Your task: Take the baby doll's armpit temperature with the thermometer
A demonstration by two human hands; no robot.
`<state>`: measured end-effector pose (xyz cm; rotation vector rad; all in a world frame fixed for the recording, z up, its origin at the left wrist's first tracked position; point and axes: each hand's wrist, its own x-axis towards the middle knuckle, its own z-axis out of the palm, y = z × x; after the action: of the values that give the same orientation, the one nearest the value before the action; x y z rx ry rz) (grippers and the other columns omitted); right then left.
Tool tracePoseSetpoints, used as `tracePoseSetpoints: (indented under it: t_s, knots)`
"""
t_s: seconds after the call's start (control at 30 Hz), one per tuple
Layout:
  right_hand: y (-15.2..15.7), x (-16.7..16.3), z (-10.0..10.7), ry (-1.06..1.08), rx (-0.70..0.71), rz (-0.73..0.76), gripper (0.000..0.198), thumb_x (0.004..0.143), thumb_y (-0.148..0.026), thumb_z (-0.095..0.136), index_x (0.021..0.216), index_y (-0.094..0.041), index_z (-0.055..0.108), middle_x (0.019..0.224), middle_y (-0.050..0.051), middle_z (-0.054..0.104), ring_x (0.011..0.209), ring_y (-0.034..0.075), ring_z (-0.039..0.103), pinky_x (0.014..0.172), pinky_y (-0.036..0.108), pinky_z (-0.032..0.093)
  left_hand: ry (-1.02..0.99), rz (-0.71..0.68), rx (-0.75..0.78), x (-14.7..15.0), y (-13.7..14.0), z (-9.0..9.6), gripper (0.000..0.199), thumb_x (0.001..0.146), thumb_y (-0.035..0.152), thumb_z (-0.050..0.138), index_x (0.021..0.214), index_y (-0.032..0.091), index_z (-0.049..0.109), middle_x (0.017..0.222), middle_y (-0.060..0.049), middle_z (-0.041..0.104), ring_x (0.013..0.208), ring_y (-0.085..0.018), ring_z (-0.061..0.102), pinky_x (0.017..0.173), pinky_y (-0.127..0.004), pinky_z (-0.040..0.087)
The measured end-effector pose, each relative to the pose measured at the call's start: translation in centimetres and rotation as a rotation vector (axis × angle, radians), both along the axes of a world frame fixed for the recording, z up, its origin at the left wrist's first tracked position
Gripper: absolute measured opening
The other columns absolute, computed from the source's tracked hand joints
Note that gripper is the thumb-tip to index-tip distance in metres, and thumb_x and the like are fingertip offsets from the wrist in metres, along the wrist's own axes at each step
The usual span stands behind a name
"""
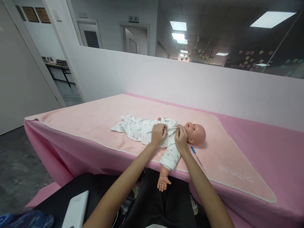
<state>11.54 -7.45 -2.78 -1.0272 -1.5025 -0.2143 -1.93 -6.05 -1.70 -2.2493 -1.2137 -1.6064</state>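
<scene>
A baby doll (197,134) lies on its back on the pink mat, its head to the right. It wears a white printed outfit (137,130), and one arm hangs over the table's front edge. Over the doll's chest, my left hand (159,134) is closed on one end of a thin white strip (172,128). My right hand (181,136) pinches the other end near the doll's chin. Whether the strip is a tie of the outfit or a separate piece, I cannot tell. Close to my right wrist lies a slim blue-capped stick (196,155), pen-like in shape.
A light pink mat (95,118) covers much of the table over a darker pink cloth (280,152). Behind the table runs a white low wall (190,85) with glass above. At lower left, a white flat device (75,209) rests on a black surface.
</scene>
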Motion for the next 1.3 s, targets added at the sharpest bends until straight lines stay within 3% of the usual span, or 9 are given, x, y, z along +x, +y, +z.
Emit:
tracePoseSetpoints:
  t_s: [0.23,0.6,0.83,1.3]
  knots:
    - [-0.32,-0.32,0.08,-0.137,0.004,-0.014,0.014,0.081,-0.020,0.046,0.087,-0.018,0.058,0.099,0.010,0.061,0.095,0.019,0.056,0.083,0.034,0.046,0.013,-0.015,0.038,0.26,-0.19,-0.06,0.010,0.085,0.016,0.040,0.085,0.020,0.050,0.078,-0.002,0.057,0.074,-0.017,0.048,0.070,-0.031,0.037]
    - [-0.26,-0.29,0.18,-0.208,0.020,-0.082,0.017,0.085,-0.021,0.043,0.084,-0.018,0.060,0.092,0.008,0.063,0.088,0.019,0.055,0.081,0.034,0.045,-0.027,-0.078,0.049,0.56,0.16,-0.69,0.023,0.081,0.005,0.039,0.088,0.020,0.054,0.081,-0.003,0.055,0.081,-0.017,0.049,0.070,-0.029,0.041]
    - [-0.38,-0.27,0.30,-0.183,0.026,-0.060,0.017,0.086,-0.020,0.042,0.085,-0.018,0.059,0.088,0.008,0.063,0.086,0.018,0.055,0.079,0.033,0.045,-0.030,0.025,0.016,0.43,-0.27,0.00,0.012,0.078,0.016,0.049,0.086,0.019,0.056,0.094,-0.006,0.054,0.088,-0.020,0.049,0.080,-0.034,0.040]
    - [-0.45,-0.28,0.43,-0.153,0.002,-0.038,0.017,0.087,-0.021,0.040,0.083,-0.018,0.057,0.084,0.006,0.062,0.082,0.018,0.054,0.077,0.031,0.044,-0.020,-0.024,-0.022,0.41,-0.32,-0.10,0.009,0.083,0.020,0.046,0.083,0.020,0.055,0.080,-0.001,0.063,0.081,-0.018,0.055,0.076,-0.032,0.038]
